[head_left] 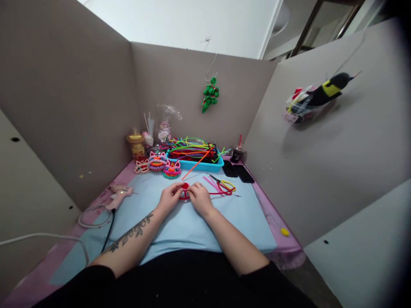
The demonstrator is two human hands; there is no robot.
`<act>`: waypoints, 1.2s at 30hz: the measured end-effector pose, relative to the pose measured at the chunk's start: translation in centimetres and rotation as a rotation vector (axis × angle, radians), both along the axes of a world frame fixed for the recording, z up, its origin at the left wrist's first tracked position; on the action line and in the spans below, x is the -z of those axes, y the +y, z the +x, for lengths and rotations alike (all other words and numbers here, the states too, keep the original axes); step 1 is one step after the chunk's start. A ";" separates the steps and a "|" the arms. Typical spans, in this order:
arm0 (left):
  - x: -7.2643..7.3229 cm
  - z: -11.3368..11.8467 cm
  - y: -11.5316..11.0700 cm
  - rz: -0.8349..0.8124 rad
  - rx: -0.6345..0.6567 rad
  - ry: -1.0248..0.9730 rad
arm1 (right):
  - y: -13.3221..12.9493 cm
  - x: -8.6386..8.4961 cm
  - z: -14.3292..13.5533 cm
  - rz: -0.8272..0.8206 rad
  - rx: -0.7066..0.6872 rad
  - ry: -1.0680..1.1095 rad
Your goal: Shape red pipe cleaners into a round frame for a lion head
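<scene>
Over the light blue cloth, my left hand (170, 196) and my right hand (201, 199) meet, fingers closed around a small round red pipe-cleaner piece (185, 186). Its lower part curves below my fingertips, and some of it is hidden by them. A red strand (220, 193) stretches right from beside my right hand toward scissors with yellow and red handles (226, 185). Pink strips (210, 182) lie beside the scissors. Just beyond my hands, an orange pipe cleaner (195, 166) leans out of a blue basket (192, 164) filled with many-coloured pipe cleaners.
Several fuzzy animal-face pieces (157, 161) sit left of the basket. A pink glue gun (121, 197) with its cord lies at left. Two dark phones (245, 174) and a dark cup (236, 154) are at right. Grey panels (192, 64) surround the table.
</scene>
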State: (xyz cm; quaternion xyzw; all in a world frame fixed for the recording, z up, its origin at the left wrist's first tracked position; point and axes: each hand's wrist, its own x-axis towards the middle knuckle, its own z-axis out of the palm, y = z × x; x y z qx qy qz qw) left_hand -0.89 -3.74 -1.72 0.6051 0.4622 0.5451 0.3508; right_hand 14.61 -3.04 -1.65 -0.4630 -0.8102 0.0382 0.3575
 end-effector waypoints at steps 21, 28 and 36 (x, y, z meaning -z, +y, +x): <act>0.7 -0.2 0.3 0.098 0.037 0.261 | 1.2 1.8 0.3 -0.100 -0.136 0.352; 0.9 -0.2 0.3 0.109 0.023 0.280 | 1.2 1.9 0.3 -0.104 -0.156 0.356; 0.6 -0.1 0.2 0.101 0.002 0.265 | 0.8 1.7 0.2 -0.050 -0.129 0.278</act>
